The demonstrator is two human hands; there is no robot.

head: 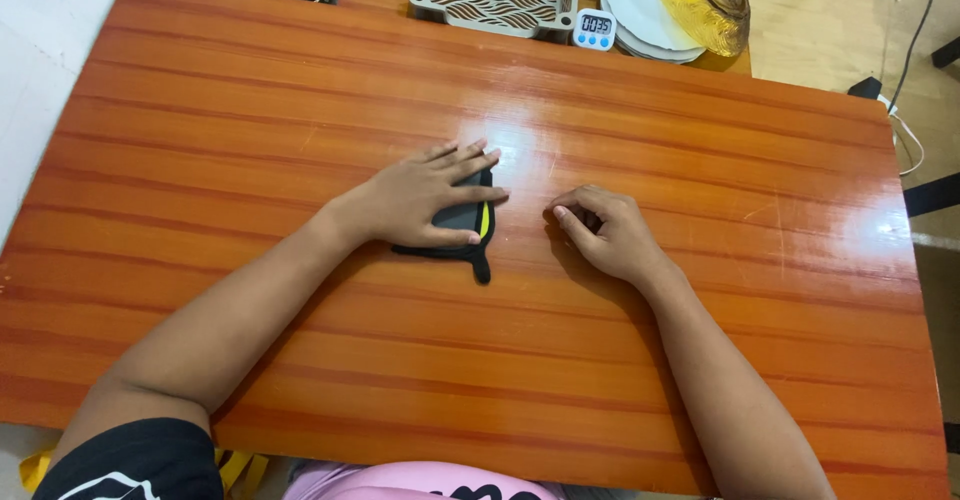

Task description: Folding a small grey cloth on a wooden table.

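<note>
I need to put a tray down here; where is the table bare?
The table is bare left of the left hand and black pouch, right of the right hand, and along the near edge. The far edge is crowded: basket, timer, plates.

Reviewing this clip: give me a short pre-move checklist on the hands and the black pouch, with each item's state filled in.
1. Left hand flat on the black pouch: ok.
2. Pouch lying flat on the wooden table: ok.
3. Right hand empty: cannot tell, fingers curled.
4. Right hand apart from the pouch: ok.
5. Pouch closed: cannot tell, the hand covers most of it.
6. Tray, timer and plates far from both hands: ok.
</note>
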